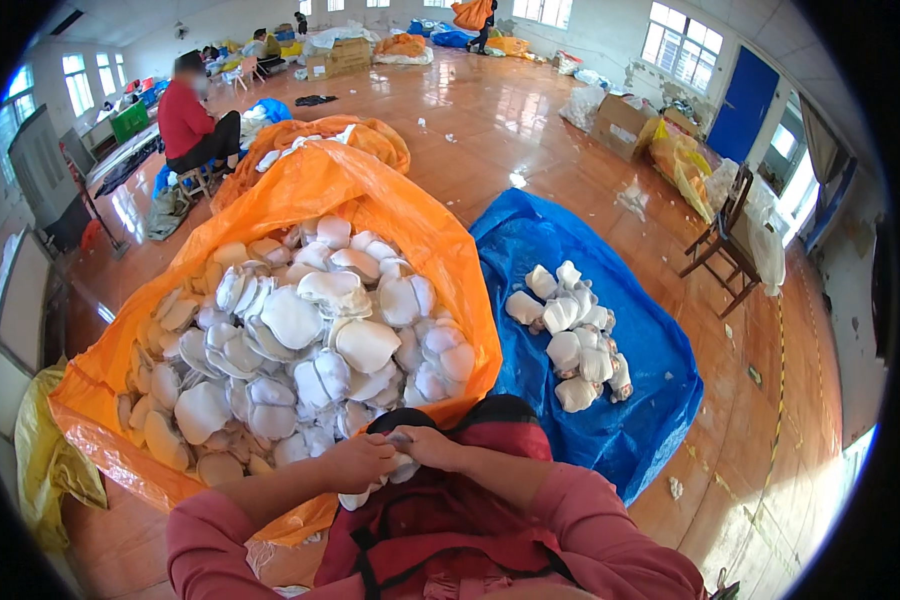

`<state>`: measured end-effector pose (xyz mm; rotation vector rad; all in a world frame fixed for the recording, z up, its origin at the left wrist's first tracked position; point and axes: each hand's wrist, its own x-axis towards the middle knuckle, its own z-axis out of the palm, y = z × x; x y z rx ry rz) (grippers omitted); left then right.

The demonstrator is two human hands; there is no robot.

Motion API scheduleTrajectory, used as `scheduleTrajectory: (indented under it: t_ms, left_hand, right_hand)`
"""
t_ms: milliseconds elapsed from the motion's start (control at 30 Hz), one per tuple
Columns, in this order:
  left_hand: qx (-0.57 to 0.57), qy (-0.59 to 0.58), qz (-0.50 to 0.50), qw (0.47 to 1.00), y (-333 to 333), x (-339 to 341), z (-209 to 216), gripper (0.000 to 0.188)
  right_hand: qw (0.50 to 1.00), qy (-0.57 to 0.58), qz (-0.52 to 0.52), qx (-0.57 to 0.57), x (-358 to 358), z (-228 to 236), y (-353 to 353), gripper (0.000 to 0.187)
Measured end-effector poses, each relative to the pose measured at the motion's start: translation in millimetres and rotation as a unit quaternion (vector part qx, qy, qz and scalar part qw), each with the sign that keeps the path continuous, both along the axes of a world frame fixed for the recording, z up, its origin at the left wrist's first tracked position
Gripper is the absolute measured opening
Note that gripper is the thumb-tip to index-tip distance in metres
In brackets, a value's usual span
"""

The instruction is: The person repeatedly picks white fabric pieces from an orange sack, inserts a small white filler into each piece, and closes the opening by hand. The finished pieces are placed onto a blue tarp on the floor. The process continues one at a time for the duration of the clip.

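Note:
Over my lap, both hands work close together on a small stack of white rounded fabric pads (405, 470). My left hand (358, 462) is closed around the stack's left side. My right hand (430, 448) pinches it from the right, its fingers nearly meeting the left ones. Part of the stack is hidden under the hands. Straight ahead, a large open orange sack (435, 240) holds a heap of similar cup-shaped white pads (292, 318). To its right, a blue sheet (630, 330) bears several bundles of white pads (565, 312), bunched into rolls.
A yellow sack (50, 460) lies at the far left. Beyond the orange sack, a person in red (182, 120) sits on a stool. A wooden chair (725, 245) stands at right, with cardboard boxes (620, 125) by the wall near a blue door (743, 105). Scraps dot the tiled floor.

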<state>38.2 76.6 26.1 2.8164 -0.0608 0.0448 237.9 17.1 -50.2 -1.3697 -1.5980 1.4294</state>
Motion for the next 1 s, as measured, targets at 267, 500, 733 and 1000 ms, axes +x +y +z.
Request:
scheduleTrajectory:
  t_ms: [267,500,733,1000]
  left_hand:
    - [0.001,-0.055,-0.004,0.998,3,-15,-5,0.023]
    - [0.076,-0.021,0.11,0.991,-32,-4,14,0.024]
    - [0.058,0.063,0.075,0.994,-10,-7,1,0.025]
    - [-0.014,-0.013,0.103,0.995,8,-2,12,0.034]
  right_hand:
    - [0.999,-0.011,0.0,-0.047,2,4,3,0.025]
    - [0.999,-0.007,-0.01,-0.041,3,9,5,0.03]
    - [0.987,-0.008,-0.012,-0.159,2,28,14,0.029]
    - [0.984,0.017,-0.015,-0.175,9,47,10,0.036]
